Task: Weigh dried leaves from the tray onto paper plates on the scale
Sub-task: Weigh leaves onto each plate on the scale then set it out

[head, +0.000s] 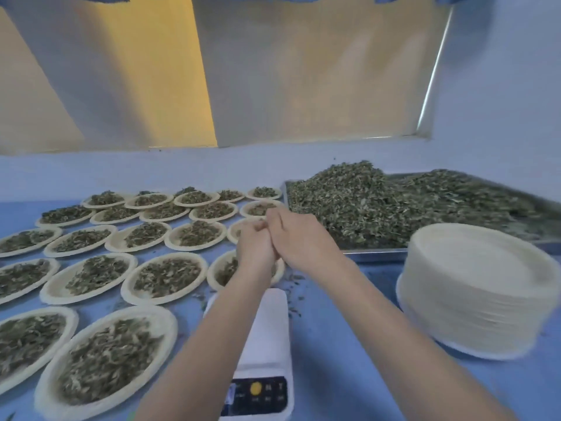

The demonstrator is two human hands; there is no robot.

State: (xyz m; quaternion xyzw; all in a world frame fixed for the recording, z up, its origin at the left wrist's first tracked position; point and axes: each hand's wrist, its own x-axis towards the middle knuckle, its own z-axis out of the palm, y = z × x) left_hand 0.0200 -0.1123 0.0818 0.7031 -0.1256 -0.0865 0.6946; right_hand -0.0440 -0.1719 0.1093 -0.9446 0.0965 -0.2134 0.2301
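Observation:
My left hand (254, 246) and my right hand (299, 235) are pressed together above a filled paper plate (219, 270) just beyond the scale. The left hand's fingers are curled and the right hand lies against them. Whether either hand holds leaves is hidden. The white scale (268, 326) sits under my forearms with nothing on its platform; its dark panel with a yellow button faces me. The metal tray (376, 255), heaped with dried leaves (379, 205), lies to the right of my hands.
Several paper plates filled with leaves (103, 360) cover the blue table to the left in rows. A tall stack of unused paper plates (476, 290) stands at the right, in front of the tray. Loose leaf bits lie around the scale. A wall runs behind the table.

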